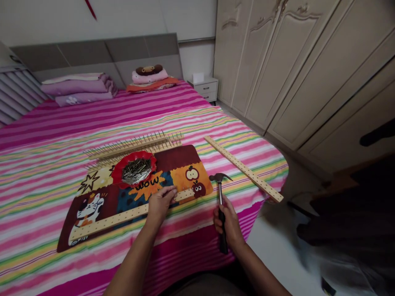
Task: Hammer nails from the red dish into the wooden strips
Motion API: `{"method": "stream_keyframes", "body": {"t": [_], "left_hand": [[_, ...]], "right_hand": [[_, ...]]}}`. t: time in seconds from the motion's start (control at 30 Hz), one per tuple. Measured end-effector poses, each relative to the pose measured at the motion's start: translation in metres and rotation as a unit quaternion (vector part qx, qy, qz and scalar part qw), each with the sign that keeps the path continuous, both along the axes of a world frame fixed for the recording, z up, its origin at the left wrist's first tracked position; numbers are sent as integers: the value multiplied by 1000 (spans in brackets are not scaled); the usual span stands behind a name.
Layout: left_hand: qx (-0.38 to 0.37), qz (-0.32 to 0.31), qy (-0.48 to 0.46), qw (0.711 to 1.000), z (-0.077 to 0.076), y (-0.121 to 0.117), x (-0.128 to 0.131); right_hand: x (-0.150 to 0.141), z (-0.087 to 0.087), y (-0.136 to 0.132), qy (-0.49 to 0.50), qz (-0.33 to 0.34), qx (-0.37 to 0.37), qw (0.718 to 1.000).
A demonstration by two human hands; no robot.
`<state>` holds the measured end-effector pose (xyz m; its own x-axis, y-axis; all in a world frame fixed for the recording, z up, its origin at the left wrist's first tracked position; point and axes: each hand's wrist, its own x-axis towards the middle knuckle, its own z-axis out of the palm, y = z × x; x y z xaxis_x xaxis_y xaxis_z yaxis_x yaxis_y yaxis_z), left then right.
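Observation:
My right hand (pixel 230 222) is wrapped round the black grip of a claw hammer (pixel 220 193), its head up, to the right of the mat. My left hand (pixel 160 203) rests over a pale wooden strip (pixel 117 218) with rows of small holes. Its thumb and fingertips are pinched together at the strip; whatever is between them is too small to make out. Under the strip lies a printed mat (pixel 182 158) with a cat, apples and the word WOW. On the mat stands a red scalloped bowl (pixel 116 174) heaped with nails (pixel 135 172).
Behind the bowl lie wooden strips (pixel 129 147) with many nails standing up from them. Another holed strip (pixel 243 167) lies at the right on the striped bed sheet (pixel 37 189). Folded bedding (pixel 80 88) sits near the headboard. A wardrobe (pixel 277 61) stands on the right.

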<state>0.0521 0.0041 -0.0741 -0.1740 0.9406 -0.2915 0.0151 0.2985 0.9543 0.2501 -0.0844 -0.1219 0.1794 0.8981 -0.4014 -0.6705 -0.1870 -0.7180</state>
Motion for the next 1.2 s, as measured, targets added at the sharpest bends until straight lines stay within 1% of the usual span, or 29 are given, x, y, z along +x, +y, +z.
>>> {"method": "stream_keyframes", "body": {"t": [0.13, 0.23, 0.37, 0.5, 0.6, 0.67, 0.8, 0.87, 0.9, 0.97, 1.1, 1.2], "left_hand": [[12, -19, 7, 1000, -5, 2, 2], [27, -34, 39, 998, -10, 2, 2], [77, -68, 137, 985, -14, 1, -1], [152, -101, 244, 952, -13, -2, -2], [195, -108, 284, 933, -12, -4, -1], [208, -111, 293, 927, -12, -5, 0], [217, -108, 298, 923, -15, -5, 1], [221, -106, 302, 921, -17, -5, 2], [223, -106, 305, 920, -17, -5, 2], [227, -106, 311, 917, -18, -5, 2], [232, -110, 320, 912, -17, -4, 2], [231, -119, 332, 907, -16, -5, 2]], "right_hand": [[0, -1, 0, 1, 0, -2, 1000], [0, -2, 0, 0, -1, -6, 1000], [-1, -2, 1, -12, -5, -10, 1000], [-5, 0, -2, -49, -6, -22, 999], [-9, 13, -10, -93, 12, -25, 995], [-12, 31, -16, -117, 44, -26, 992], [-16, 75, -23, -153, 159, -7, 975], [-18, 90, -22, -181, 221, 11, 958], [-19, 95, -22, -197, 247, 21, 949], [-20, 98, -20, -230, 282, 40, 931], [-18, 95, -15, -300, 296, 77, 904], [-15, 97, -14, -353, 303, 95, 880]]}}
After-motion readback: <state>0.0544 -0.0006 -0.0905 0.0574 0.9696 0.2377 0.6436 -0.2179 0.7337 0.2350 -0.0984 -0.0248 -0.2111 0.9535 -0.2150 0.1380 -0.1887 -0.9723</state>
